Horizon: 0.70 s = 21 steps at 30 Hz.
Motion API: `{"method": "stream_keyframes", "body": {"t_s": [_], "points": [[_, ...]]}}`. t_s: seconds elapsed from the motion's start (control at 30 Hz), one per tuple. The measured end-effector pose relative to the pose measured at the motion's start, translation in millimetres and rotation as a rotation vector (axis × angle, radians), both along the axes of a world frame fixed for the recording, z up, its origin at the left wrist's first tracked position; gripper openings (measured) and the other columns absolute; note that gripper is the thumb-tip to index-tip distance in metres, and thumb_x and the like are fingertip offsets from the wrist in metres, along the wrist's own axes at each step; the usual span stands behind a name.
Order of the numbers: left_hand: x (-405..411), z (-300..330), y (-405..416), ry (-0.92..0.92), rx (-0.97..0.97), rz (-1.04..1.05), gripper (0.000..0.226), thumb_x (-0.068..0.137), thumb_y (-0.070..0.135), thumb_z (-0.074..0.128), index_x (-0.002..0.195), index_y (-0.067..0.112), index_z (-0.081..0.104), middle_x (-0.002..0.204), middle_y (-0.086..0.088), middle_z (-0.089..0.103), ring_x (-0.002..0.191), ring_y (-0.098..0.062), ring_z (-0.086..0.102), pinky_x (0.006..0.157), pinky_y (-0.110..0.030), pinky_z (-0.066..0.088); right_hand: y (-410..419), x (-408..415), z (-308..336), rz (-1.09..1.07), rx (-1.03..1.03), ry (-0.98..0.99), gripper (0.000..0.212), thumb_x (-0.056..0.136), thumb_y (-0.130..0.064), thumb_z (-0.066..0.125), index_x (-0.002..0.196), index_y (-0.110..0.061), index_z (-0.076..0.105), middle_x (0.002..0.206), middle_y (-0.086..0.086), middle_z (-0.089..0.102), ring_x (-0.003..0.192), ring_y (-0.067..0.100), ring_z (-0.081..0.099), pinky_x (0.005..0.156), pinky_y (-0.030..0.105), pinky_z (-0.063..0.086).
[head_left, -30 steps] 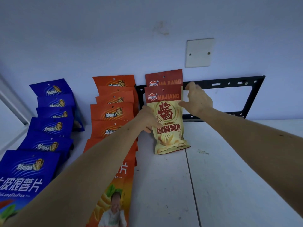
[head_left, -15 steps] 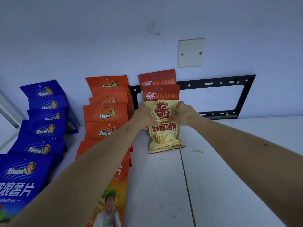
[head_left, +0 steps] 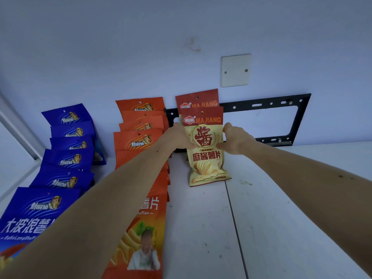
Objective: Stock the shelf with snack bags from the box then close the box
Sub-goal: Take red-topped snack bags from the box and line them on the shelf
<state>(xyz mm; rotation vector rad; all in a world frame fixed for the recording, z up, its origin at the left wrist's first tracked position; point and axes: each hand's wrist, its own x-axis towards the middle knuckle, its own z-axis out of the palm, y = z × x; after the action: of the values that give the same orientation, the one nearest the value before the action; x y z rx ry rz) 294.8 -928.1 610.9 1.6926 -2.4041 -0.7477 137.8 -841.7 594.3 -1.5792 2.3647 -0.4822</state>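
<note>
Arms are stretched toward frame centre; the front cream snack bag (head_left: 206,150) is pinched at its edges by the left hand (head_left: 177,137) and right hand (head_left: 236,140).

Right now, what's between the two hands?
In the head view, the front MAJIANG bag stands between the left hand and the right hand, which grip its side edges.

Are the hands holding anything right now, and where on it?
Yes. Both hands hold the front MAJIANG bag by its side edges at mid-height: the left hand on its left edge, the right hand on its right edge.
</note>
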Motion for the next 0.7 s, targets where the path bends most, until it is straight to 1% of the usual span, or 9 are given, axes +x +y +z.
{"method": "stream_keyframes", "body": {"t_s": [0.07, 0.13, 0.2, 0.3, 0.4, 0.47, 0.5, 0.6, 0.7], "points": [[1.6, 3.6, 1.4, -0.045, -0.045, -0.007, 0.059, 0.082, 0.026, 0.074, 0.125, 0.004, 0.04, 0.079, -0.001, 0.045, 0.076, -0.016, 0.053, 0.071, -0.031, 0.051, 6.5, 2.3, 3.9, -0.001, -0.006, 0.012, 0.052, 0.087, -0.033, 0.065, 0.128, -0.014, 0.038, 0.113, 0.004, 0.058, 0.09, 0.019, 0.055, 0.073, 0.032, 0.046], [4.3, 7.3, 6.2, -0.091, -0.086, -0.04, 0.03, 0.081, 0.025, 0.074, 0.089, 0.01, 0.048, 0.075, -0.001, 0.046, 0.068, -0.015, 0.051, 0.066, -0.031, 0.051, 16.0, 4.9, 7.5, -0.014, -0.011, 0.024, 0.052, 0.088, -0.033, 0.065, 0.128, -0.014, 0.038, 0.109, 0.003, 0.055, 0.09, 0.018, 0.054, 0.073, 0.032, 0.046], [6.0, 11.9, 12.1, -0.121, -0.099, -0.095, 0.03, 0.081, 0.025, 0.074, 0.074, 0.013, 0.047, 0.071, -0.001, 0.047, 0.063, -0.014, 0.049, 0.057, -0.027, 0.045, 27.1, 6.6, 10.6, -0.028, -0.008, 0.053, 0.052, 0.088, -0.033, 0.065, 0.128, -0.014, 0.037, 0.108, 0.003, 0.054, 0.091, 0.019, 0.054, 0.073, 0.032, 0.046], [6.8, 21.9, 24.8, -0.153, -0.118, -0.168, 0.026, 0.081, 0.029, 0.073, 0.087, 0.014, 0.054, 0.078, 0.0, 0.051, 0.064, -0.012, 0.048, 0.057, -0.024, 0.042, 46.1, 9.2, 18.0, -0.045, -0.011, 0.11, 0.056, 0.087, -0.035, 0.066, 0.128, -0.013, 0.035, 0.115, 0.007, 0.057, 0.096, 0.022, 0.056, 0.078, 0.036, 0.05], [4.5, 27.9, 38.8, -0.181, -0.163, -0.234, 0.03, 0.081, 0.03, 0.074, 0.076, 0.015, 0.048, 0.075, 0.001, 0.049, 0.065, -0.013, 0.049, 0.056, -0.024, 0.041, 68.4, 12.8, 24.7, -0.075, 0.004, 0.157, 0.054, 0.088, -0.032, 0.064, 0.13, -0.013, 0.034, 0.11, 0.007, 0.057, 0.093, 0.023, 0.056, 0.073, 0.035, 0.047], [0.1, 28.6, 50.9, -0.21, -0.187, -0.286, 0.031, 0.079, 0.034, 0.075, 0.082, 0.012, 0.053, 0.081, 0.001, 0.055, 0.075, -0.016, 0.055, 0.064, -0.027, 0.047, 83.9, 15.5, 25.3, -0.105, 0.007, 0.204, 0.051, 0.089, -0.03, 0.061, 0.13, -0.014, 0.035, 0.109, 0.006, 0.057, 0.092, 0.023, 0.056, 0.07, 0.034, 0.044], [-2.6, 27.3, 58.3, -0.228, -0.192, -0.312, 0.034, 0.078, 0.036, 0.075, 0.085, 0.01, 0.054, 0.08, 0.001, 0.055, 0.075, -0.017, 0.056, 0.064, -0.028, 0.048, 92.3, 16.2, 23.5, -0.115, 0.013, 0.218, 0.05, 0.09, -0.029, 0.061, 0.129, -0.014, 0.035, 0.111, 0.006, 0.057, 0.094, 0.024, 0.056, 0.07, 0.034, 0.044], [-12.0, 21.8, 82.0, -0.248, -0.238, -0.384, 0.036, 0.08, 0.036, 0.072, 0.07, 0.012, 0.047, 0.066, 0.001, 0.045, 0.059, -0.015, 0.046, 0.05, -0.026, 0.034, 119.5, 15.4, 15.8, -0.139, 0.044, 0.255, 0.046, 0.09, -0.03, 0.06, 0.127, -0.014, 0.038, 0.112, 0.005, 0.055, 0.097, 0.025, 0.055, 0.072, 0.035, 0.043], [-23.5, 14.5, 109.5, -0.233, -0.251, -0.464, 0.034, 0.08, 0.034, 0.071, 0.074, 0.013, 0.045, 0.072, -0.001, 0.049, 0.059, -0.015, 0.046, 0.051, -0.027, 0.033, 151.6, 13.3, 10.6, -0.192, 0.069, 0.233, 0.049, 0.088, -0.032, 0.061, 0.129, -0.016, 0.039, 0.118, 0.004, 0.054, 0.105, 0.026, 0.055, 0.078, 0.038, 0.047]]}}
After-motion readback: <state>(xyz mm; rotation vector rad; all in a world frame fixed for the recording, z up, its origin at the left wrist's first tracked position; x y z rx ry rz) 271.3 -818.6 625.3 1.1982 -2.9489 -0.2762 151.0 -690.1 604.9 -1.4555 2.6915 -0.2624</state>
